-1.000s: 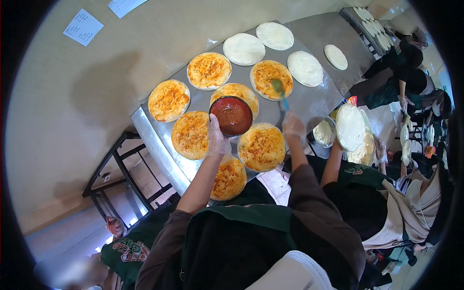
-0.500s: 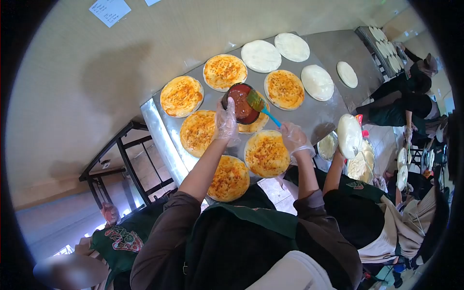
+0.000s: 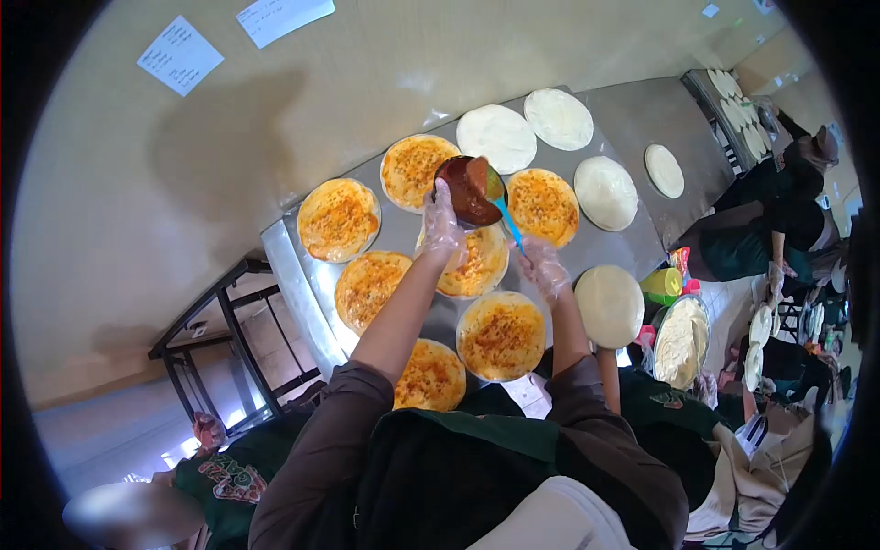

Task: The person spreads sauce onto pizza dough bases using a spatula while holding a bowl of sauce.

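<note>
Tilted over the metal table (image 3: 429, 321), a dark bowl (image 3: 456, 203) of red sauce is held in my gloved left hand (image 3: 442, 225), fingers around its left side. My gloved right hand (image 3: 543, 268) is closed on the blue handle of a brush (image 3: 507, 220), whose head is in the bowl with sauce on it. Below the bowl lies a sauced dough round (image 3: 478, 268), partly hidden. Other sauced rounds surround it, one at the right (image 3: 543, 207), one nearer me (image 3: 500, 336). Plain white rounds (image 3: 496, 137) lie farther back.
A co-worker at my right holds up a plain dough round (image 3: 609, 306) near my right forearm. Beyond it are a large bowl of pale dough or cream (image 3: 682, 343) and a yellow container (image 3: 662, 282). Another person (image 3: 231, 473) is at my left, by a black metal frame (image 3: 240, 339).
The brush has moved from a sauced round at the right into the bowl, its head now coated with sauce. The co-worker's dough round has moved left, closer to the table.
</note>
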A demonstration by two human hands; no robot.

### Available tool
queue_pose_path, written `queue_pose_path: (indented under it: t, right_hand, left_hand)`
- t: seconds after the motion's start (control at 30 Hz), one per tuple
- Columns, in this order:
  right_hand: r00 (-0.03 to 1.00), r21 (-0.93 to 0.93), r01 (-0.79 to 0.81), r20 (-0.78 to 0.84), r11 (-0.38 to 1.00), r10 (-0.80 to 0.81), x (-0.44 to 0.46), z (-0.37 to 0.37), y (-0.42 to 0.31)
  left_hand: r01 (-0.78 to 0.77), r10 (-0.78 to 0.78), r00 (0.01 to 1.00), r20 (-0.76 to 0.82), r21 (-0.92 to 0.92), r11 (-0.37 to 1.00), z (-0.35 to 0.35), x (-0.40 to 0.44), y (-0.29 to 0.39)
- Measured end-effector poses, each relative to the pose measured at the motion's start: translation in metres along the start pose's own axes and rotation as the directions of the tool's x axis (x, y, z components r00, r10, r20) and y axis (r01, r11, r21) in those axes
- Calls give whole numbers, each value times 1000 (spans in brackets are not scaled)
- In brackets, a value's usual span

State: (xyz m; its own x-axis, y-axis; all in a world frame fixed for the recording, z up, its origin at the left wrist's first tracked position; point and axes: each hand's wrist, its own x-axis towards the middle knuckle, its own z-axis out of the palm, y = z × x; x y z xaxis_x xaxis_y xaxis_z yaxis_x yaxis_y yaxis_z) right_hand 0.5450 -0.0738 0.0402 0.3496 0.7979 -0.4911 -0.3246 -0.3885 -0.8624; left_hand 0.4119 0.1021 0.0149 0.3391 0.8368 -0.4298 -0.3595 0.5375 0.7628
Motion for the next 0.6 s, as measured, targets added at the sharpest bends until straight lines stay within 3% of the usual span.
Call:
queue_pose_path:
  t: [0.1,0.17,0.2,0.27,0.3,0.4,0.53,0.6]
  right_hand:
    - [998,-64,60,-23,996,-62,52,-29,-25]
    - [969,-377,-46,-241,925,-50,123,-50,-50]
    - [927,-599,19,-290,800,-239,138,-51,-53]
    - [772,-919,34,-226,394,-594,161,-42,-55]
    - [823,-941,-69,-241,330,-515,164,-32,-65]
    - [841,-963,-155,-245,218,-482,174,-12,-39]
    - [860,-998,-47,-60,39,-506,137,2,-24]
    - [883,-994,-96,-107,49,-457,131,-8,-47]
  left_hand:
    - [44,-48,998,-50,-78,996,9,34,-4]
    - [30,-38,995,-97,-83,996,13,47,-2]
    - [15,-25,992,-126,-77,997,15,50,2]
    - [44,-55,993,-101,-112,993,9,46,8]
    - [83,-92,993,-74,-123,989,5,39,11]
    - [56,-54,996,-68,24,998,3,-3,35]
    - [77,-77,996,41,1,997,-32,-41,41]
    - [44,-43,999,29,-4,999,-41,-60,47]
